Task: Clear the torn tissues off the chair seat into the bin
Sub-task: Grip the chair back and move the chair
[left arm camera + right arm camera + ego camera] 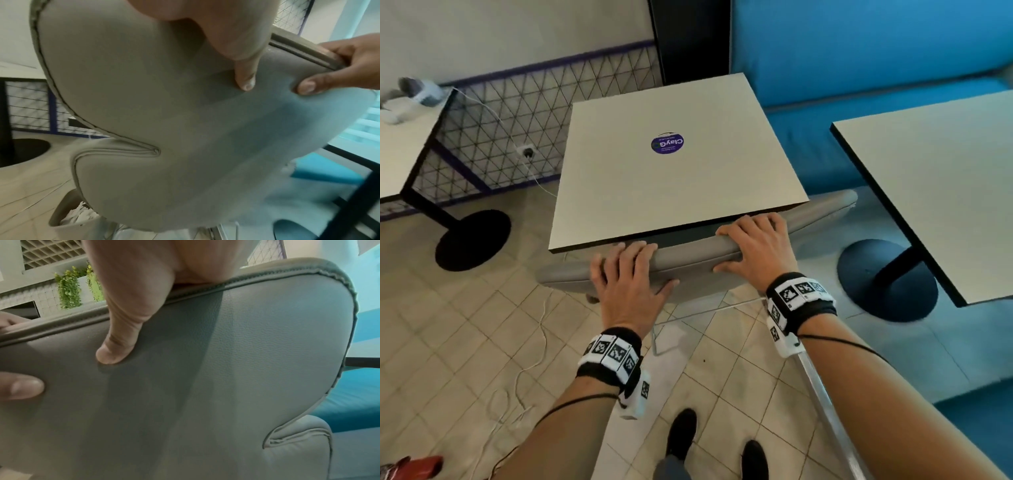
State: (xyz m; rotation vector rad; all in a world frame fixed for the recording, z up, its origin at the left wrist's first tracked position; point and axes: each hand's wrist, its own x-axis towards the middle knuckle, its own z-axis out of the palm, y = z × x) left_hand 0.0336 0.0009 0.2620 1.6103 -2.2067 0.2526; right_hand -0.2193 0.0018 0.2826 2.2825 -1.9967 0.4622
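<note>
Under the white tabletop [678,161] on tan floor tiles [465,325], the left hand [628,277] and right hand [755,248] each grip the grey chair [688,260] back's top edge; blue bench [859,68] behind.

Bare forearms, no sleeves. Each wrist carries a black elastic wristband [812,310] (right) and [608,363] (left), wrapped with white blocks printed with black-and-white square fiducial markers. Thin black cable [852,344] trails up each forearm. Black shoes [681,433] at bottom centre of the head view.
</note>
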